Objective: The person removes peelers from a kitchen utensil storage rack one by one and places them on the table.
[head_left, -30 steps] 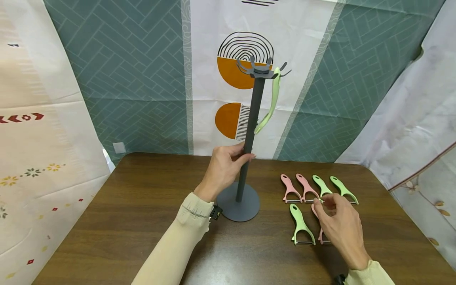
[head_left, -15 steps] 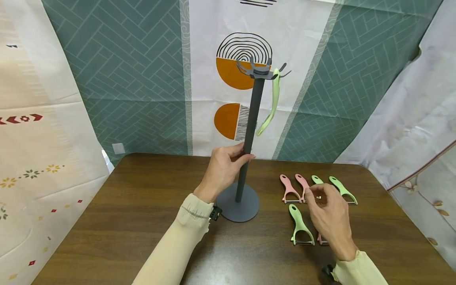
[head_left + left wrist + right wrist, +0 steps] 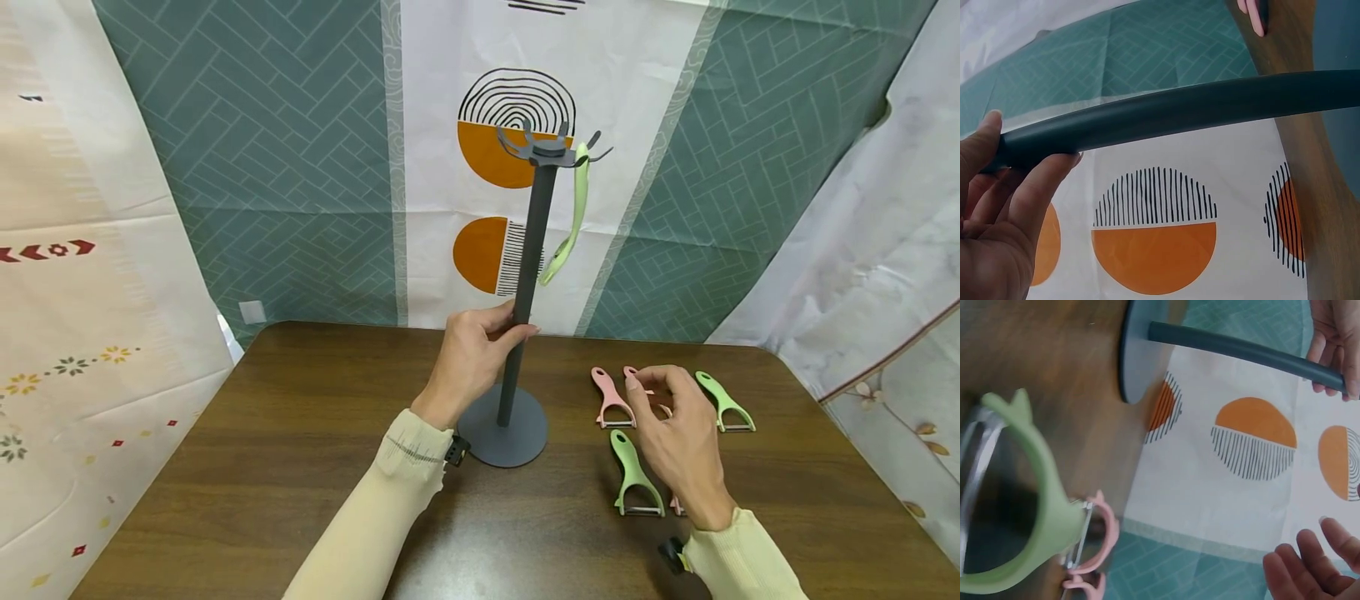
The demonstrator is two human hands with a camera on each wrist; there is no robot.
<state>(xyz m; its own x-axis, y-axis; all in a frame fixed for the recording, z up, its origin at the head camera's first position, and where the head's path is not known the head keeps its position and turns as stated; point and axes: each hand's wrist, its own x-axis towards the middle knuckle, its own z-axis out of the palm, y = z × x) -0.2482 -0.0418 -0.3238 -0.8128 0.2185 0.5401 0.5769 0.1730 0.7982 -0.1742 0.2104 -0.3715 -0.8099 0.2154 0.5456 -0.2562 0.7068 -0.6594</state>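
Observation:
My left hand grips the dark grey pole of a hook stand between thumb and fingers, below its middle; the pole also crosses the left wrist view. From a hook at the top hangs a green peeler. My right hand hovers over the peelers on the right, fingers bent loosely and holding nothing; its fingers show bare in the right wrist view. Around it lie a pink peeler, a green peeler and a nearer green peeler. The hand covers other peelers partly or wholly.
The stand's round base rests on the brown wooden table. A patterned cloth hangs behind the table's far edge. Several more bare hooks spread from the pole's top.
My right hand has moved left and slightly farther away over the peelers. The hanging peeler's lower end has swung a little right. My left hand stays on the pole.

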